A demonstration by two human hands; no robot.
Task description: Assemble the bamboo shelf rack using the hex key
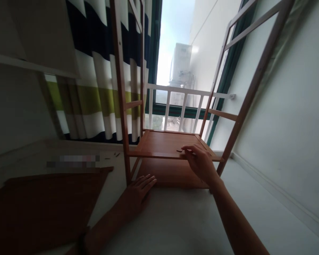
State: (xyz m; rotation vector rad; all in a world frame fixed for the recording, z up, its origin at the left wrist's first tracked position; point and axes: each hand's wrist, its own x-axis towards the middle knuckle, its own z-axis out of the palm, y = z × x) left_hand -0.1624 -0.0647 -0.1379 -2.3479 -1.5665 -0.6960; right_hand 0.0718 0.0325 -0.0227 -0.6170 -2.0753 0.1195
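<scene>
A brown wooden shelf rack with tall posts stands before me. My right hand (199, 161) is over the front of its upper shelf board (162, 141), thumb and fingers drawn together in a pinch. Right by those fingertips is a small dark stick-like piece (179, 151); whether they grip it or something else is too small to tell. Near the left front corner of the lower shelf board (167, 173), my left hand (139, 187) lies with its fingers stretched out, holding nothing.
A loose dark brown board (50, 209) lies on the floor at left, with several small dark pieces (117, 154) beyond it. Striped curtains (101, 92) hang behind. White railings (175, 90) front the window, and a white wall (289, 106) runs along the right.
</scene>
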